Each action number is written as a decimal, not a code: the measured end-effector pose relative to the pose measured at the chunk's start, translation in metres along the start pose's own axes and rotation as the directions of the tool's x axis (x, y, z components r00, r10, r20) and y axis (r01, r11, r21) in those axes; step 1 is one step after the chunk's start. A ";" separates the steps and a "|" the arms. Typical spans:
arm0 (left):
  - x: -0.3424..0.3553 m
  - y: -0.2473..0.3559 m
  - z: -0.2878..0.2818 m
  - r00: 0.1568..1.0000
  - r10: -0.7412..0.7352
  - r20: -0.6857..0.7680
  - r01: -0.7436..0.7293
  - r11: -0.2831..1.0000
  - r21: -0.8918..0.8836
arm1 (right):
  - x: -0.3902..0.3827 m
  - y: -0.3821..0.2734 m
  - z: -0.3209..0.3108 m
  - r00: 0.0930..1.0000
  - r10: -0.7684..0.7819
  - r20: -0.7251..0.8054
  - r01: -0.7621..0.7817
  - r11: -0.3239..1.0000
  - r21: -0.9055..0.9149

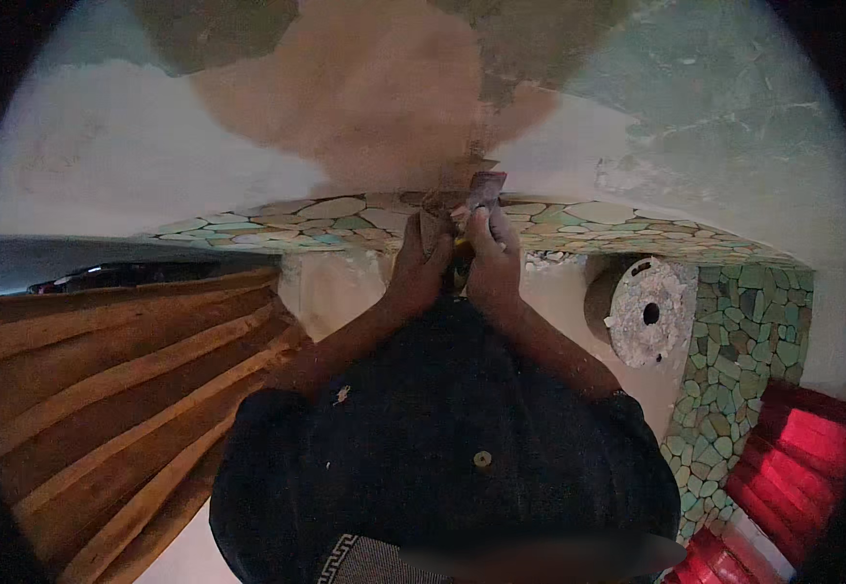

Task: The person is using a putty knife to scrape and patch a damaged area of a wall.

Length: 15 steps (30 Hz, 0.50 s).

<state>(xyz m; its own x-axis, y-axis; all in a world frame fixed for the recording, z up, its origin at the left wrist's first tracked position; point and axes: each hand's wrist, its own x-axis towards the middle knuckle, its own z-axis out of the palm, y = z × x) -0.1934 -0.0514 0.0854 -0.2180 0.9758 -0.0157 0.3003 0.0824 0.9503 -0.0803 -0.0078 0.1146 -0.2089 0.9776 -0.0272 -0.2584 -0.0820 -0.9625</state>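
Both hands are close together in front of my chest, near the wall. My right hand (493,238) is closed, with the thumb pressed on a small flat grey-brown piece (487,182) that sticks up past the fingers; it looks like a folded sheet. My left hand (417,258) is closed round a thin brown sheet-like piece (432,230), whose kind is too dim to tell. Between the hands shows a small yellow thing (461,240), mostly hidden. Ahead stands a wall (364,107) with patches of brown, white and greenish plaster.
A stone-patterned band (335,209) runs along the wall's base. To the right stands a round drum (671,316) with a crusted, speckled top and a dark centre hole. Brown curtain folds (141,389) hang at left, red fabric (797,457) at lower right. Stone-patterned surface (754,311) lies beyond the drum.
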 end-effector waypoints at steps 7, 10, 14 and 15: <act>0.010 0.010 -0.021 0.990 0.093 0.108 -0.052 0.942 -0.332 | -0.008 -0.006 0.022 0.952 -0.306 -0.025 0.265 0.861 -0.433; 0.002 0.015 -0.022 0.959 0.230 0.163 -0.175 0.940 -0.294 | -0.006 0.001 0.029 0.896 -0.441 -0.047 0.362 0.788 -0.498; -0.005 0.007 -0.026 0.941 0.237 0.241 -0.150 0.932 -0.330 | -0.008 -0.012 0.034 0.929 -0.347 -0.127 0.280 0.885 -0.372; -0.006 0.008 -0.028 0.939 0.241 0.245 -0.153 0.932 -0.330 | -0.009 -0.014 0.035 0.951 -0.283 -0.120 0.238 0.925 -0.295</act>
<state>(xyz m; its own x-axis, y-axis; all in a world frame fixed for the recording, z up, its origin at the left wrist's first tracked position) -0.2154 -0.0622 0.1022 0.0951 0.9859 0.1375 0.0069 -0.1388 0.9903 -0.1079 -0.0220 0.1374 -0.0124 0.9766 0.2145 -0.0112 0.2144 -0.9767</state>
